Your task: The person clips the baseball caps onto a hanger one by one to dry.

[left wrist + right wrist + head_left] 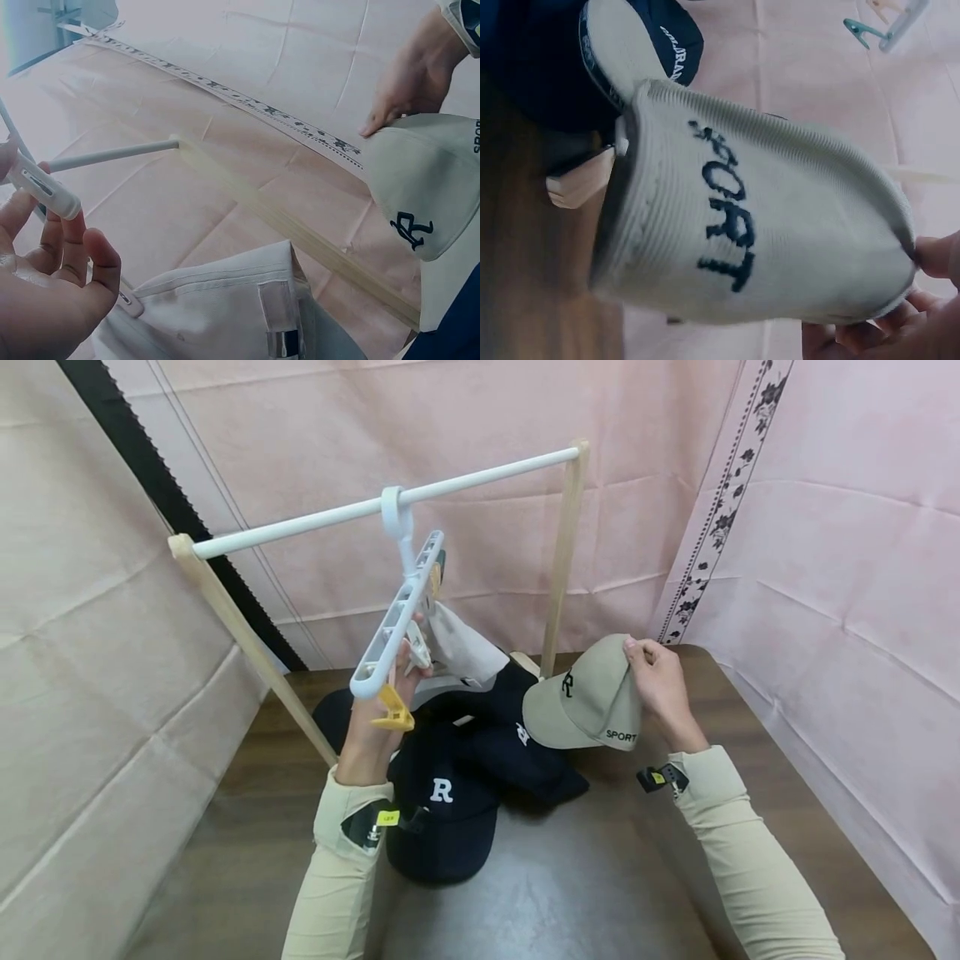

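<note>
My right hand grips the crown edge of a beige cap with a black letter on the front and SPORT on its side. In the right wrist view, thumb and fingertips pinch the far end of this cap. My left hand pinches a white clothespin on the light blue clip hanger. Beside that hand, a white cap hangs below the hanger, with another white clip on it in the left wrist view. Below the left forearm's side lies a navy cap marked R.
The hanger hooks over a white rod between wooden posts. A yellow clothespin dangles at its near end; a teal clothespin is at the far end. Another navy cap lies on the brown table. Pink cloth surrounds it.
</note>
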A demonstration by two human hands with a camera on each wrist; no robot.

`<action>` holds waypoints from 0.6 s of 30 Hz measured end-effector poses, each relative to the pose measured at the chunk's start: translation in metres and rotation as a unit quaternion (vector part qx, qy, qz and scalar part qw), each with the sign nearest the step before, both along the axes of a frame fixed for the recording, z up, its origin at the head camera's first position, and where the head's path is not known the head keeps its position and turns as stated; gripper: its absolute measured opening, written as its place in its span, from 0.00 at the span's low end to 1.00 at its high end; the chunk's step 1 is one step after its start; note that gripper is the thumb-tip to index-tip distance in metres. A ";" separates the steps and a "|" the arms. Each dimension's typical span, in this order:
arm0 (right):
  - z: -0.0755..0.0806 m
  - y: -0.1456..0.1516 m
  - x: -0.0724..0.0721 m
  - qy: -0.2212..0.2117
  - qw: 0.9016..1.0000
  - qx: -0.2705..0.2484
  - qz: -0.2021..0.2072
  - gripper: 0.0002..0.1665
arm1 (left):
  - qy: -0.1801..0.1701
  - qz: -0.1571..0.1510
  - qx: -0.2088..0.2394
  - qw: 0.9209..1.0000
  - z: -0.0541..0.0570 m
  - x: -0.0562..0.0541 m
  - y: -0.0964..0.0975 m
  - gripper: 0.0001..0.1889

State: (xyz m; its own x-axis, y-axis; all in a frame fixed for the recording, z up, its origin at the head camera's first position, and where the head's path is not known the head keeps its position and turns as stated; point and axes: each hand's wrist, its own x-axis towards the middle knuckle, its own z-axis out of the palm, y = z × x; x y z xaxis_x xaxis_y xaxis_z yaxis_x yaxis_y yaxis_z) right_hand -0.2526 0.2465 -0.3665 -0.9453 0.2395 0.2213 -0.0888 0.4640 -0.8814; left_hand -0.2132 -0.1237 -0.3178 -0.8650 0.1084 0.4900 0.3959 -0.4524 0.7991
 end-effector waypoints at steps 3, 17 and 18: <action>0.005 -0.007 0.000 0.033 0.999 0.036 -0.006 0.30 | -0.001 -0.005 -0.006 1.000 -0.001 -0.001 -0.001 0.30; 0.057 -0.042 0.026 0.124 0.972 0.190 0.056 0.17 | -0.004 0.024 -0.034 0.999 0.006 0.002 -0.008 0.42; 0.060 -0.043 0.028 0.122 0.971 0.196 0.062 0.17 | -0.004 0.027 -0.039 0.999 0.006 0.002 -0.009 0.39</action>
State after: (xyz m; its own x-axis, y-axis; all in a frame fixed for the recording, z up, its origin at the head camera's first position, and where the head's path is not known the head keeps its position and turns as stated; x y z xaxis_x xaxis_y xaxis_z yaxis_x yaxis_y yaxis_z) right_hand -0.2242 0.2033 -0.3067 -0.8697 -0.0208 0.4931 -0.3489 0.7325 -0.5846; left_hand -0.2107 -0.1324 -0.3118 -0.8745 0.0995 0.4747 0.4109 -0.3679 0.8341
